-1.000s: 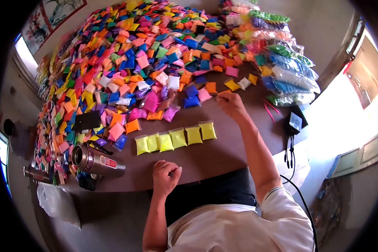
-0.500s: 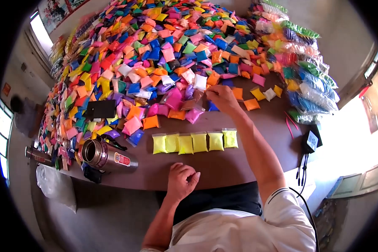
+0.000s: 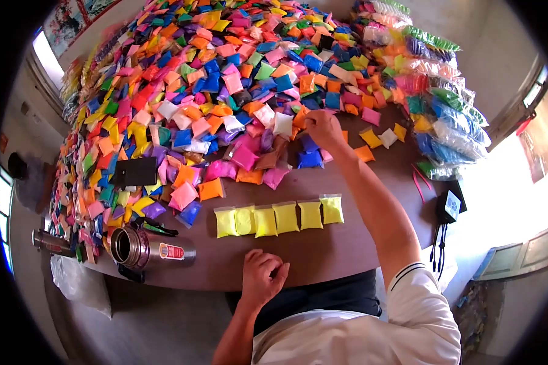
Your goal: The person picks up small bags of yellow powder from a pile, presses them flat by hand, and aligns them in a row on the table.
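Observation:
My right hand [image 3: 324,129] reaches to the front edge of a large pile of small colourful packets [image 3: 231,82]. Its fingers are bent and pressed together beside an orange packet [image 3: 301,117]; whatever they pinch, if anything, is hidden. Blue packets [image 3: 310,159] lie just below that hand. Near the table's front edge my left hand [image 3: 265,277] rests with its fingers curled in and nothing visible in them. Between the hands and the pile, several light-yellow clear-bag packets [image 3: 286,217] form a side-by-side row.
A steel flask [image 3: 155,248] lies at the left, with a second flask [image 3: 52,242] further left. A dark flat object [image 3: 135,172] rests on the pile. Stacked bags of packets [image 3: 450,121] stand at the right, above a small black-and-white device [image 3: 450,207] with cables.
My right hand has shifted slightly up along the pile's edge, uncovering more of the blue packets. The whole view has tilted a little. My left hand keeps its curled pose.

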Available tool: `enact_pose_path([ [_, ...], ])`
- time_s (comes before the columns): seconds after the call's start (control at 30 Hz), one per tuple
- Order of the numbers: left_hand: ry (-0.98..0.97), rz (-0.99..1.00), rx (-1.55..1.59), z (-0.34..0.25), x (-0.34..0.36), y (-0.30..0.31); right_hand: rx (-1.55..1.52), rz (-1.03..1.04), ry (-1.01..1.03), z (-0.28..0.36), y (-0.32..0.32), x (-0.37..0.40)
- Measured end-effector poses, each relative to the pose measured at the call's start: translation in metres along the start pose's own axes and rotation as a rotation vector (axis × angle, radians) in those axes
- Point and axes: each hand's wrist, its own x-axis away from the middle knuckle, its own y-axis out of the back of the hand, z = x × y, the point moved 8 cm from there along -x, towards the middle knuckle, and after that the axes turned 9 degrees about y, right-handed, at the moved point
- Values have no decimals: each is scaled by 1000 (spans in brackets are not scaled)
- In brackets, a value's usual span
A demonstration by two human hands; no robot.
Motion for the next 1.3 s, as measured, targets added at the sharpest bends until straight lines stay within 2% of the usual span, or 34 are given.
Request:
enact_pose_path([
  [0.03, 9, 9, -8, 0, 0, -1, 0, 1, -2, -5, 3, 0],
  [0.1, 12, -2, -9, 0, -2, -1, 24, -123, 48, -10, 18, -2],
  [0.13, 16, -16, -10, 0, -2, 0, 31, -60, 1, -18, 15, -4],
  [0.27, 21, 3, -21, 1, -2, -2, 53, -50, 28, -29, 13, -5],
  [0.47, 42, -40, -32, 1, -7, -4, 92, -81, 182, -24, 7, 4],
  [0.53, 41, -74, -84, -1, -9, -4, 87, -205, 309, -17, 13, 10],
  [0.63, 35, -95, -139, -2, -12, -8, 123, -121, 309, -20, 11, 8],
  [0.83, 36, -85, -178, -3, -14, -13, -35, -165, 120, -30, 27, 3],
  [0.87, 31, -79, -179, -4, -14, -13, -20, -271, 133, -31, 34, 4],
  [0.9, 36, -74, -194, -3, -14, -14, -19, -275, 127, -41, 32, 2],
  [0.97, 40, -62, -209, -4, -13, -15, 89, -422, 105, -64, 41, -2],
  [1.03, 49, -75, -221, -3, -14, -15, 94, -413, 73, -80, 55, -8],
  [1.13, 61, -56, -238, -1, -14, -16, 334, -384, -189, -126, 74, -14],
  [1.23, 71, -61, -238, -3, -15, -16, 312, -460, -105, -163, 94, -20],
  [1.3, 87, -54, -239, -2, -16, -17, 379, -433, -80, -183, 103, -28],
])
